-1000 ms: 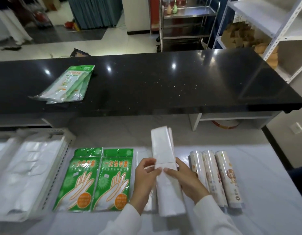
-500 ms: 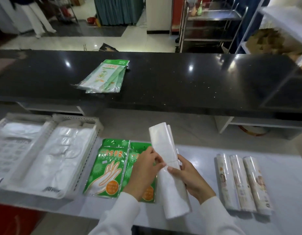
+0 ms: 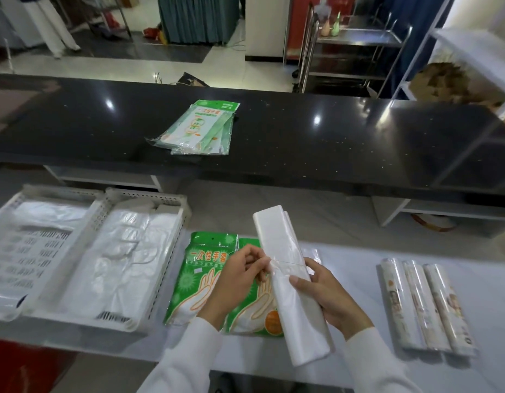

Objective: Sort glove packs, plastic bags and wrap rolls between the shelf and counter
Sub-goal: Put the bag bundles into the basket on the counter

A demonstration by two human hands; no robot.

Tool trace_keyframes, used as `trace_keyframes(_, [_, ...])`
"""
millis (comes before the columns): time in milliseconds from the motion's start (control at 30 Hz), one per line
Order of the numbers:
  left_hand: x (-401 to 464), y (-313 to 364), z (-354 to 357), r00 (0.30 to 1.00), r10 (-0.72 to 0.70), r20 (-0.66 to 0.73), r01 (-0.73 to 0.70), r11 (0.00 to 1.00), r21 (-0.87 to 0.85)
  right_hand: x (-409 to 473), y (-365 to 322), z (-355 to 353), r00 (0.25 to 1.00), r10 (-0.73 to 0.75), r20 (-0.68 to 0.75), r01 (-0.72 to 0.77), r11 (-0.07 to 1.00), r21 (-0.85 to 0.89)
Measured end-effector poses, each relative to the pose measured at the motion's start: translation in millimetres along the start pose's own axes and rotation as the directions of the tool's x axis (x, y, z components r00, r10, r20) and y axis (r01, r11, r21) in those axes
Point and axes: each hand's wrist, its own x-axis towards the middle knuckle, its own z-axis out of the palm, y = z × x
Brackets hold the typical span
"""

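Head view puts your bundle of plastic bags (image 3: 285, 276) at centre, lifted over the white counter (image 3: 359, 273): your right hand (image 3: 328, 296) grips it from 3 o'clock, your left hand (image 3: 240, 273) pinches its thin tie. Green glove packs (image 3: 200, 273) lie at 9 o'clock, wrap rolls (image 3: 424, 304) at 3, another glove pack (image 3: 200, 129) at 12 on the black shelf (image 3: 302, 131)

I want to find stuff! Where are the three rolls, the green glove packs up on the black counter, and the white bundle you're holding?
wrap rolls (image 3: 424, 306), head view, middle roll.
glove packs (image 3: 199, 127), head view, top pack's face.
bag bundle (image 3: 277, 236), head view, upper part.
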Motion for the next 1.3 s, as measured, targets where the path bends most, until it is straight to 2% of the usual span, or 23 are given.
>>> trace_keyframes(67, [0,-1,-6,1.000,0.002,0.012,-0.003,1.000,0.031,-1,0,3,0.999,-0.005,-0.034,0.004,1.000,-0.020])
trace_keyframes(233, [7,-4,-18,0.991,0.120,0.056,-0.132,0.913,0.386,-2,2,7,0.996,-0.004,-0.089,-0.005,0.994,-0.109])
trace_keyframes(333, [18,-2,-20,0.989,0.149,-0.006,-0.131,0.890,0.436,-5,0,12,0.997,0.004,-0.080,-0.016,0.989,-0.145])
trace_keyframes(533, [37,1,-23,0.969,0.118,-0.216,-0.031,0.929,0.368,-13,-5,15,0.999,0.016,-0.036,-0.026,0.953,-0.303])
trace_keyframes(700, [47,5,-27,0.956,0.086,-0.280,0.011,0.945,0.327,-18,-6,12,0.999,0.006,-0.038,-0.019,0.937,-0.349])
trace_keyframes(900, [55,1,-34,0.923,-0.071,-0.378,0.134,0.980,0.144,-23,-5,6,1.000,0.009,0.002,-0.007,0.887,-0.462])
trace_keyframes(1300, [57,2,-39,0.882,-0.150,-0.447,0.166,0.986,-0.003,-29,-6,-13,0.998,0.018,0.068,0.023,0.827,-0.561])
